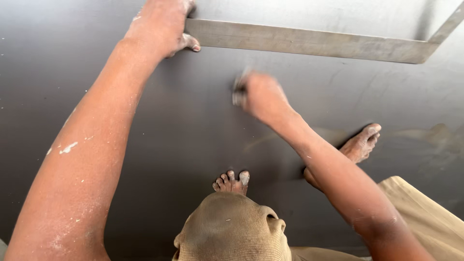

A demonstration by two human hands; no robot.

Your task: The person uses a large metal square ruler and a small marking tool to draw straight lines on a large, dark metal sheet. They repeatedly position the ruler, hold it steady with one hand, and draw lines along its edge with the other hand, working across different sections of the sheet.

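Past the near bent knee, left hand presses fingers flat on the metal square; right hand, closed around a blurred marking tool, should run tight along its edge.

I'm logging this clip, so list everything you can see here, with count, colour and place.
Board: one, dark grey, fills the view underfoot.
Metal square ruler: one, dull grey, lying on the board at top.
Small tool: one, greyish, blurred, in the right hand; kind unclear.
Trousers: tan, over the bent knee, bottom centre.
Feet: two, bare, on the board.
Left hand: presses on the ruler's end.
Right hand: grips the small tool below the ruler.
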